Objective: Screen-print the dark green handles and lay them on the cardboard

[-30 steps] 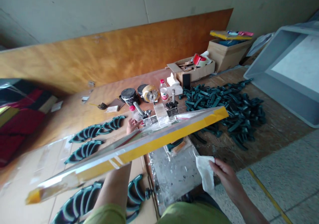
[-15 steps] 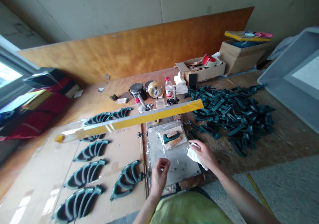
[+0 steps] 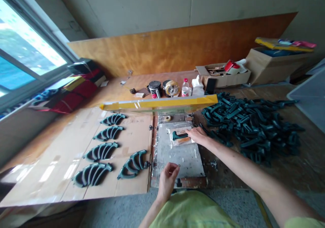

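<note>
My right hand (image 3: 198,135) reaches over a small plastic-wrapped wooden block (image 3: 183,140), its fingers at the right end of a dark green curved piece (image 3: 178,135) lying there. A little white cloth (image 3: 192,140) shows beneath this hand; most of it is hidden. Lower down, my left hand (image 3: 168,179) hovers near the front of the grey board (image 3: 177,157), fingers curled with thumb and fingertips close together. Whatever they pinch is too small to make out. Left of the board, fan-shaped green assemblies (image 3: 93,175) rest on cardboard (image 3: 63,174).
A large heap of green pieces (image 3: 243,119) covers the right of the table. A long yellow-taped bar (image 3: 162,103) spans above the board. Behind it stand a bottle (image 3: 185,88), tape rolls (image 3: 173,88) and an open carton (image 3: 225,79). The table's front edge is close to my body.
My right hand has moved forward and left with the white cloth, onto the block with the green piece. My left hand stays curled near the board's front. The view has turned left.
</note>
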A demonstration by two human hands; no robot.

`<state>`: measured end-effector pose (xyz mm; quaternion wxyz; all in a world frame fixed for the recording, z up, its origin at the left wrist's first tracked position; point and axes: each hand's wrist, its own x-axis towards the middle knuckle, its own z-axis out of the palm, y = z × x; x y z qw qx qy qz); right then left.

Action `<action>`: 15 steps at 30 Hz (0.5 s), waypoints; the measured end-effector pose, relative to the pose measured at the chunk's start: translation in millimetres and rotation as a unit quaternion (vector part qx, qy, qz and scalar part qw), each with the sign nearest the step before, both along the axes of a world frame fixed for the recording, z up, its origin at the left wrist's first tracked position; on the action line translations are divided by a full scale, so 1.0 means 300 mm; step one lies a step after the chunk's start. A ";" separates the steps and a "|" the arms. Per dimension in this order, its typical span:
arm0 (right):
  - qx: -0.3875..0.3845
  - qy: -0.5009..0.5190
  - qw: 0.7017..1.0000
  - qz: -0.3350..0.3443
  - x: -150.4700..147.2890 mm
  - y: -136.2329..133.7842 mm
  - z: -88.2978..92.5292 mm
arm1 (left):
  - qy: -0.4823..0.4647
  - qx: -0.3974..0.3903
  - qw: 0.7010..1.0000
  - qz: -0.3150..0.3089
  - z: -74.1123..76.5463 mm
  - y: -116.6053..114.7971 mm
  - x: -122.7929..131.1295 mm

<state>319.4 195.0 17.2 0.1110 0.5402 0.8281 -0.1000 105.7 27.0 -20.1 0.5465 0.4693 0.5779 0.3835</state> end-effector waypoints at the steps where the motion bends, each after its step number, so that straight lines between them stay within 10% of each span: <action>1: 0.002 0.003 1.000 0.009 0.004 0.004 0.011 | -0.015 -0.005 1.000 0.007 0.000 0.000 0.004; 9: 0.085 0.125 0.988 0.007 -0.018 -0.152 0.165 | -0.227 -0.111 0.965 0.067 0.117 0.086 0.098; 15: 0.033 0.290 0.954 -0.068 -0.017 -0.360 0.152 | -0.362 -0.040 0.924 0.118 0.192 0.149 0.142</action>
